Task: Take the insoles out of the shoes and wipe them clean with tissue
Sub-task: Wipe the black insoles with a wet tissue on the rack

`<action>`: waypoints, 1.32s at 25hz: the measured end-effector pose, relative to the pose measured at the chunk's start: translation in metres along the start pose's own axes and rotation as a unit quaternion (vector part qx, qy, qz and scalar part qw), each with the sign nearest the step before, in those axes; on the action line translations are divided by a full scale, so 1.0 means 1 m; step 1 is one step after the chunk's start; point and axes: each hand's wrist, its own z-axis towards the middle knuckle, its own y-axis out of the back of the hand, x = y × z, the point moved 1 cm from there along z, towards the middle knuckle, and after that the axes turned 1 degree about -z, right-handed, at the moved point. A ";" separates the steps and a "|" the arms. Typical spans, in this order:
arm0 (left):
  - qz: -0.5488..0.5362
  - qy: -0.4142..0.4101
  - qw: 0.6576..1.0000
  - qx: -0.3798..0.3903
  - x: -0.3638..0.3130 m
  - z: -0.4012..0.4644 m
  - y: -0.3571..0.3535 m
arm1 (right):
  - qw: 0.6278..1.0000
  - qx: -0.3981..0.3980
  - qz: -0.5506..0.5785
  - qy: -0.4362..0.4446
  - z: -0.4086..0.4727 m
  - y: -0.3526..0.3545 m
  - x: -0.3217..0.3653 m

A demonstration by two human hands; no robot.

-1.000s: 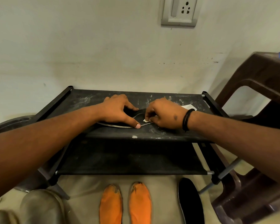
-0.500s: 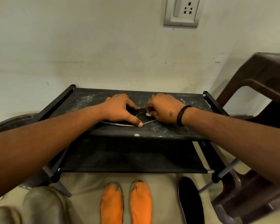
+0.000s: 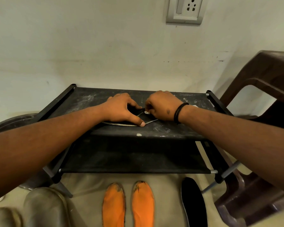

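The black insole with a pale edge lies flat on the dusty rack, pressed by the spread left hand while the right hand, now nearer the wall, pinches white tissue against it, above two orange insoles.

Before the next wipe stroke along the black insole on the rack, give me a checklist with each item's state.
1. Black insole lies flat on the rack's top shelf: ok.
2. Left hand presses the insole down to hold it: ok.
3. Right hand grips the tissue against the insole: ok.
4. Tissue clean enough for another pass: cannot tell, only a small white bit shows.
5. Shelf surface clean under the insole: not ok, white dust marks show.
6. Other insoles waiting: ok, two orange insoles and another black one lie on the floor.
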 end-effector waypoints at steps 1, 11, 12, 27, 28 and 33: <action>-0.003 0.000 1.000 0.001 -0.001 -0.001 0.000 | 1.000 -0.007 0.007 -0.010 0.004 0.000 -0.002; -0.018 -0.013 1.000 -0.015 -0.004 -0.002 0.001 | 0.998 0.056 0.009 0.023 -0.010 0.003 -0.001; -0.018 -0.012 1.000 -0.016 -0.004 -0.001 0.001 | 0.999 0.048 0.021 0.014 -0.007 0.002 -0.002; -0.046 0.002 0.999 -0.014 -0.006 -0.001 0.002 | 0.990 0.018 0.061 -0.127 -0.013 -0.004 -0.083; -0.045 0.000 0.999 -0.014 -0.007 -0.001 0.003 | 0.990 0.014 0.068 -0.124 -0.012 -0.005 -0.081; -0.036 -0.002 0.999 -0.009 -0.006 0.002 0.002 | 0.992 0.002 0.090 -0.088 0.009 -0.008 -0.042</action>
